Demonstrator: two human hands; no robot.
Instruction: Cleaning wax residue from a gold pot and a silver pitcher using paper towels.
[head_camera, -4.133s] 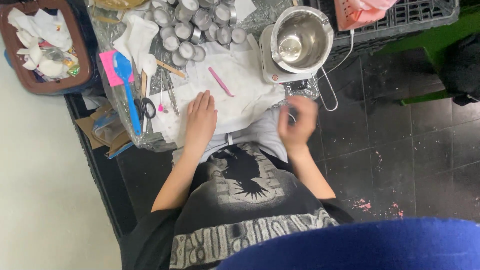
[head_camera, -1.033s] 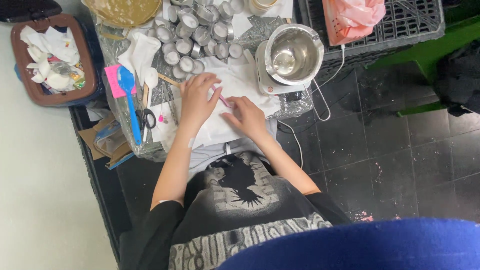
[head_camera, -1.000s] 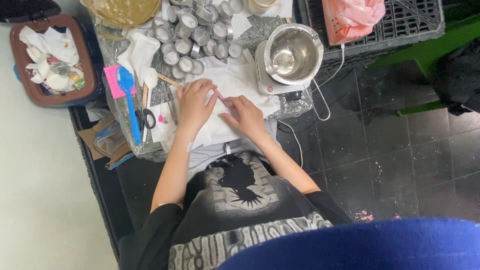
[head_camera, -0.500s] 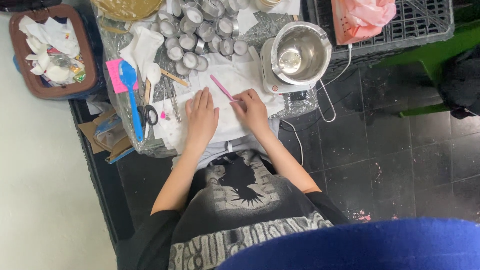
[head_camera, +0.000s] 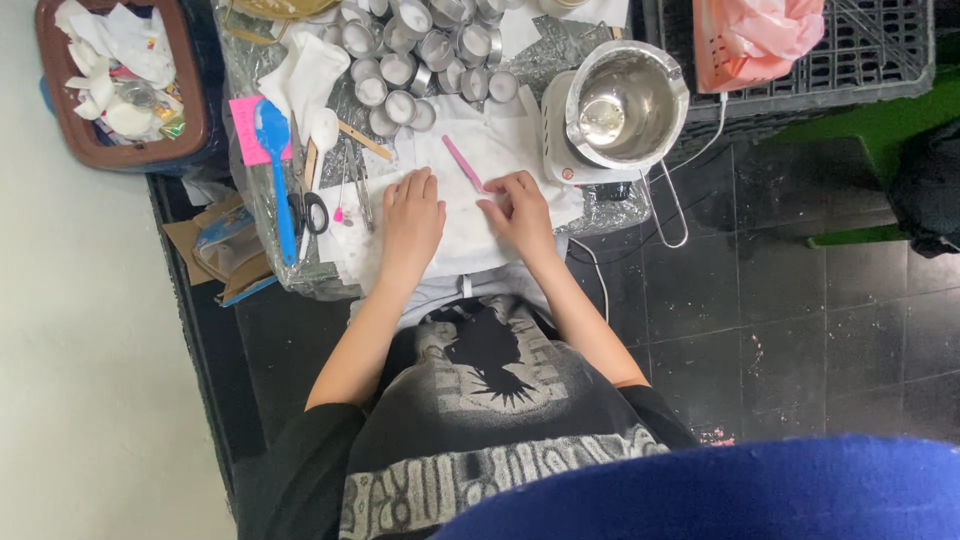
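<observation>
My left hand lies flat, palm down, on a white sheet of paper spread on the small foil-covered table. My right hand rests on the same sheet beside it, fingers bent. Its fingertips are close to the near end of a thin pink stick lying on the paper. Whether they pinch anything is hidden. Several small metal cups with white filling crowd the far side of the table.
A steel pot sits on a white hot plate at the right, its cable hanging off the edge. A blue spatula, scissors and a pink note lie at left. A brown bin of scrap paper stands far left, a black crate far right.
Over the last second my hands slid back toward me on the paper and spread slightly apart. Four seconds ago my right hand was off the table edge, blurred in motion.
</observation>
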